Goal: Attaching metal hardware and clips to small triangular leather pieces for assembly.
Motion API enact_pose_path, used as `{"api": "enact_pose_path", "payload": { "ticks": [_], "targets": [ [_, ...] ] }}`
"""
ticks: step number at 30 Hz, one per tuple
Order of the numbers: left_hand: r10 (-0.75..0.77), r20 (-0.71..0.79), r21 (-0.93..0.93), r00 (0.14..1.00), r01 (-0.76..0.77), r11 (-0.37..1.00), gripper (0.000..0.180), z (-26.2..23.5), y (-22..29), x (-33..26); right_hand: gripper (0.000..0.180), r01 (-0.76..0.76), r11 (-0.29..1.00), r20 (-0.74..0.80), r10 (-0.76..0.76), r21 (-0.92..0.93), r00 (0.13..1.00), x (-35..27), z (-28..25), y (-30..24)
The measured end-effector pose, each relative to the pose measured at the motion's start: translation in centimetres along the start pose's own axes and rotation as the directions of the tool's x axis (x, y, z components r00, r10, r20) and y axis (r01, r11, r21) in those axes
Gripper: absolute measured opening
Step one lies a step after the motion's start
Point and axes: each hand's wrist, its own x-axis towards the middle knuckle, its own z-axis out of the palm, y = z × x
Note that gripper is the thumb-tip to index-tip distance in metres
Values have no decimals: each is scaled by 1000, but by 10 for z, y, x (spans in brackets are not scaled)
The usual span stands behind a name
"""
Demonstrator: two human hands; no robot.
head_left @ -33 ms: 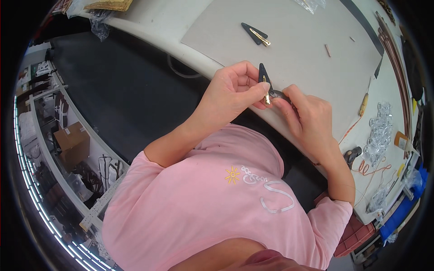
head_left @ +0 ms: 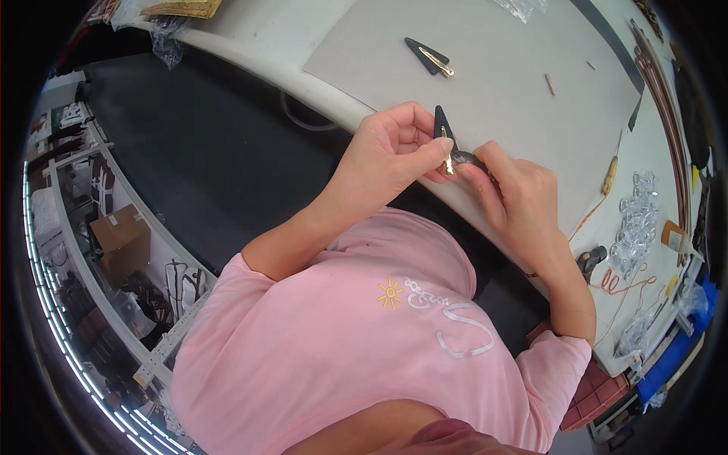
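Close to the table's near edge, my left hand pinches a black triangular hair clip with a gold metal prong, its pointed end upward. My thumb lies across the gold part and hides some of it. From the right, my right hand grips a small dark metal tool, whose tip meets the side of the clip. Fingers cover most of that tool, so its exact kind cannot be made out. A second black and gold hair clip lies on the grey sheet beyond my hands.
The grey sheet covers much of the white table. To the right are a yellow-handled awl, clear plastic rings, orange cord and a dark-handled tool. Two small scraps lie on the sheet.
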Motion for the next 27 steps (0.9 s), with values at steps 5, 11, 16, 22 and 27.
{"api": "enact_pose_path", "payload": {
  "ticks": [5,11,16,22,27],
  "targets": [
    [7,-38,-10,999,-7,1000,10,2,-2,-1,22,27,999,58,-25,-31,998,4,-7,-2],
    [5,-29,-27,1000,-5,1000,10,2,-1,0,20,41,997,103,-34,-60,994,4,-8,-3],
    [13,-34,-1,999,-13,1000,10,2,-2,-1,21,-108,984,81,97,143,992,-2,1,0],
    [-2,-17,-7,1000,1,1000,10,0,1,-2,19,-285,886,51,286,365,957,-2,-18,4],
    [-2,0,-26,1000,2,1000,10,-2,0,-1,21,-180,961,51,173,209,984,-7,-15,-2]
  ]
}}
